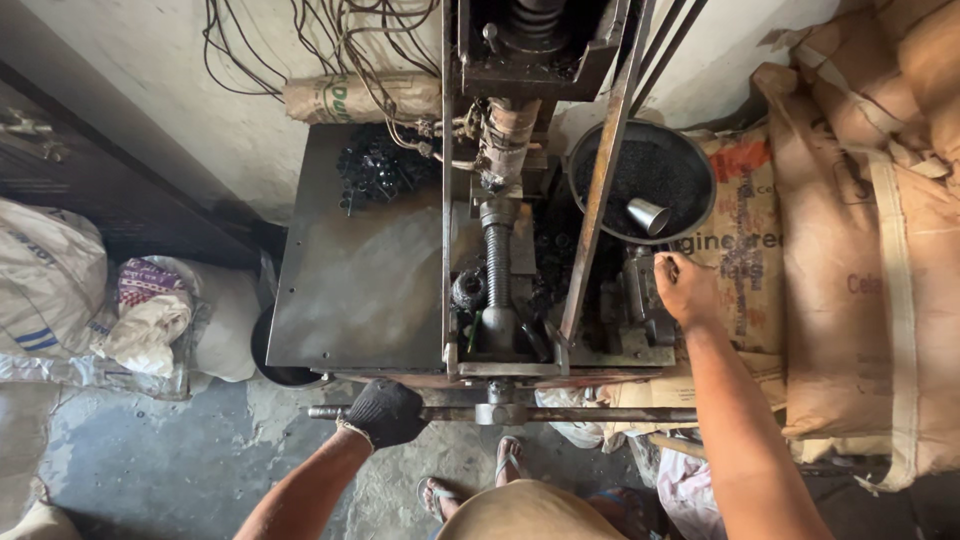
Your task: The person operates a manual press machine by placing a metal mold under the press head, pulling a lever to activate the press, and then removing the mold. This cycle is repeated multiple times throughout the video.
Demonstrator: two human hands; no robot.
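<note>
While the gloved left hand (386, 412) is wrapped around the horizontal steel bar (520, 414) at the front of the hand-worked press (497, 290), its fingers closed fully round the bar left of the centre hub, the bare right hand (684, 288) reaches to the right side of the machine, fingers curled at a small metal block (640, 290); whether they pinch anything there is hidden. By the look of it, this is the step of setting or clearing the work at the block, with the bar held ready. A black bowl (598, 152) of dark granules, with a small metal cup (649, 215) in it, sits just behind the right hand. Turning the bar would call for the right hand to be clear of the block first. A heap of small black parts (380, 165) lies on the steel tabletop (350, 290).
</note>
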